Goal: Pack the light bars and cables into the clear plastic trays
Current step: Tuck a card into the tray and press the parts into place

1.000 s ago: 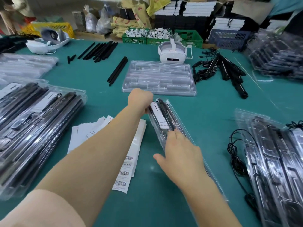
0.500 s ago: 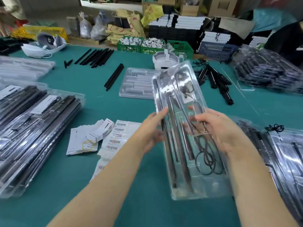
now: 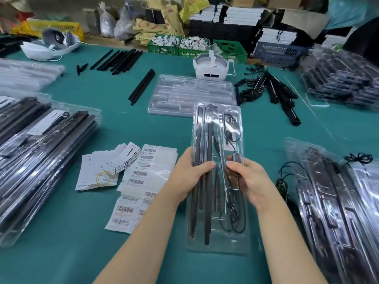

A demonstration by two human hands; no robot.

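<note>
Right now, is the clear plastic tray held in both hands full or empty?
Full. The clear plastic tray holds long black light bars on its left side and a coiled black cable on its right.

We see a filled clear plastic tray (image 3: 217,240) held lengthwise above the green table, its far end pointing away from us. Long black light bars (image 3: 209,144) lie side by side in its left channels, and a thin black cable (image 3: 232,220) with a small inline box loops through the right compartment. Beyond it an empty clear tray (image 3: 184,95) lies flat crosswise. Loose black bars (image 3: 141,87) lie farther left, and a heap of cabled bars (image 3: 272,89) lies to the right.
</note>
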